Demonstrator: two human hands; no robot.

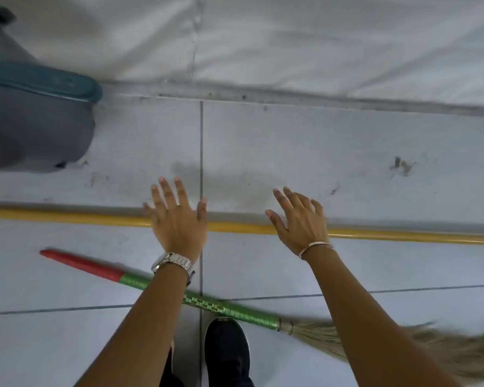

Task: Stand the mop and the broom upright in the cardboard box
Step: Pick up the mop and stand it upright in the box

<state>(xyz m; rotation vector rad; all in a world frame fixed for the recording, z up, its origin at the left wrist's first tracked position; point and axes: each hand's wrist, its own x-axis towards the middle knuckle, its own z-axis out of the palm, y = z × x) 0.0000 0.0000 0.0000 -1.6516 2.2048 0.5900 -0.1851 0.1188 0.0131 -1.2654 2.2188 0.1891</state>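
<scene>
I observe both hands spread over the tiled floor, palms down, holding nothing. My left hand has its fingers splayed apart above the yellow pole, which I take to be the mop handle; whether the hand touches it I cannot tell. My right hand is likewise open, fingers apart, over the same pole farther right. The pole lies flat, running off the floor's left and right edges; its head is out of view. The broom lies flat nearer me, at a slant, red tip to the left, green wrapped grip in the middle, straw bristles toward the lower right corner. A watch sits on the left wrist, a bangle on the right. A grey bin with a teal rim stands at the upper left. A black shoe is at the bottom edge, just beside the broom.
</scene>
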